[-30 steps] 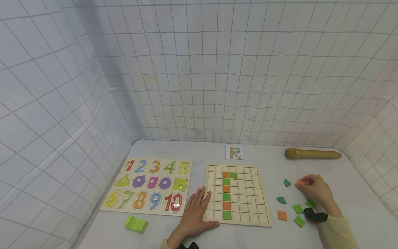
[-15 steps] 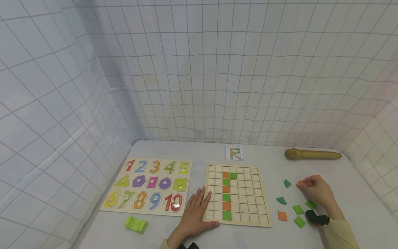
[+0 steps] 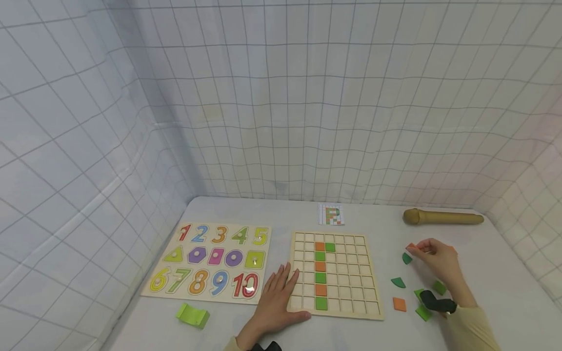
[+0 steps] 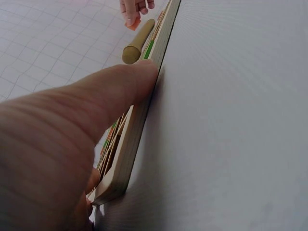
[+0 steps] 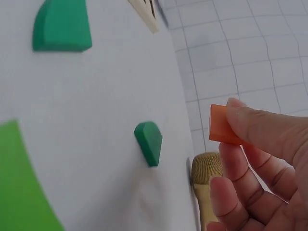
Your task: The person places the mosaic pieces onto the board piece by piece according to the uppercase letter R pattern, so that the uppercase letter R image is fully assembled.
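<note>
My right hand point(image 3: 439, 263) pinches an orange square tile point(image 5: 219, 126) between thumb and fingers, raised over the table right of the board. My left hand point(image 3: 275, 304) lies spread over the left edge of a wooden grid board point(image 3: 351, 281). In the left wrist view its thumb point(image 4: 139, 79) touches the board's front edge. A column of orange and green tiles point(image 3: 321, 278) sits in the board, with one green tile point(image 3: 330, 247) beside the top one. Two dark green quarter-round pieces point(image 3: 398, 282) lie near the right hand.
Loose green tiles point(image 3: 423, 313) and an orange tile point(image 3: 399, 304) lie at the right. Behind stand a pattern card point(image 3: 331, 214) and a tan microphone-shaped object point(image 3: 443, 217). At left are a number puzzle point(image 3: 184, 263) and a green block point(image 3: 193, 316).
My right hand has moved up and left with the orange tile, lifting it near the upper quarter-round piece. My left hand has stayed in place.
</note>
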Demonstrator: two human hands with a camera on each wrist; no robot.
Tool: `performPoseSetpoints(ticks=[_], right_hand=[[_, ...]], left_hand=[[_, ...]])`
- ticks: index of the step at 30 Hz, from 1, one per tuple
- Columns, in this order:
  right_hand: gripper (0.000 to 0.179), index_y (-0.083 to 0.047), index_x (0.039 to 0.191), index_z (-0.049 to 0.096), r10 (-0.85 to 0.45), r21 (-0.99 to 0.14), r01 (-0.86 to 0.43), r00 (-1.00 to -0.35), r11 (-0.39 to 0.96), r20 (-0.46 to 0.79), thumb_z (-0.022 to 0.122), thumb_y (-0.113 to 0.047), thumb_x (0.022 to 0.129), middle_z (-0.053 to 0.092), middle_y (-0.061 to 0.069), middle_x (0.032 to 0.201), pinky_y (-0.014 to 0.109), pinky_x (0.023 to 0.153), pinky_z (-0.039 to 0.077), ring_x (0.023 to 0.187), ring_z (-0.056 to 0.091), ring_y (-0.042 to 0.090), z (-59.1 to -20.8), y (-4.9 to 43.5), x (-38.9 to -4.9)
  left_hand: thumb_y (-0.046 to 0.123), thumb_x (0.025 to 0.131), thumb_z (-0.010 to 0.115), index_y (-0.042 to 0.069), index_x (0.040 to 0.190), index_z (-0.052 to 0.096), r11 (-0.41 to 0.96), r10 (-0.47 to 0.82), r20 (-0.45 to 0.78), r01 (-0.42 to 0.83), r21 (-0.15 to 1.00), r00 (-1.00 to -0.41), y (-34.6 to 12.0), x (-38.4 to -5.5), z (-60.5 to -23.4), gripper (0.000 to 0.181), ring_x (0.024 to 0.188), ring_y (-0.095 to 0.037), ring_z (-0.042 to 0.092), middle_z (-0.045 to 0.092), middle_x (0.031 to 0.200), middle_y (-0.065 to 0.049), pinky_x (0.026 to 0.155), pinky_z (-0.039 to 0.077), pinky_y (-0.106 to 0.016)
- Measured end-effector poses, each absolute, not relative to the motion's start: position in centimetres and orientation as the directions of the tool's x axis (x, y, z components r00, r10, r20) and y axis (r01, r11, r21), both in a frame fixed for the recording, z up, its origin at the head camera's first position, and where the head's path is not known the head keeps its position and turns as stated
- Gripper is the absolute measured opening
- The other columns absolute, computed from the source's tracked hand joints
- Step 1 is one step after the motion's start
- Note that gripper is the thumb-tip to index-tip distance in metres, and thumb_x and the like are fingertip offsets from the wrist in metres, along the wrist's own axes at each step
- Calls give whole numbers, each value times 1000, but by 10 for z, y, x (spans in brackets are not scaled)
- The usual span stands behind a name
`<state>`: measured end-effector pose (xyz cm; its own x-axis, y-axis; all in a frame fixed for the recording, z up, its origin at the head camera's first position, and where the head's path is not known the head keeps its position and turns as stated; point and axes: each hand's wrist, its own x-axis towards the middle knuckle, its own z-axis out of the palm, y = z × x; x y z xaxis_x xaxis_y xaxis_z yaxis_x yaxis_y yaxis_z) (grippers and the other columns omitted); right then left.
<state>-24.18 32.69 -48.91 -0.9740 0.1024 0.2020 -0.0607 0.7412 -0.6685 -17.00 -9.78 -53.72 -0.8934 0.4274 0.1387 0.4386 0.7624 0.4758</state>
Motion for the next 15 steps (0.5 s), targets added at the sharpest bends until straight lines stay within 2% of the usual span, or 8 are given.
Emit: performPoseSetpoints(ticks=[8, 15], right_hand=[[33, -6, 92, 65, 35, -701, -112, -981, 705, 192, 71, -38, 85, 63, 6, 87, 29, 60, 43, 77, 53, 18, -483, 291, -259], [24, -8, 88, 67, -62, -697, -202, -973, 688, 220, 72, -32, 86, 64, 4, 87, 32, 64, 43, 79, 54, 20, -486, 252, -276]], left_hand=[[65, 77, 63, 5, 148, 32, 765, 427, 131, 434, 476, -895, -98, -170, -536, 97, 142, -33, 12, 18, 155, -17, 111, 13, -49], [63, 77, 64, 4, 147, 34, 762, 423, 142, 436, 479, -895, -97, -170, -534, 97, 141, -34, 14, 20, 154, -18, 111, 15, -50]])
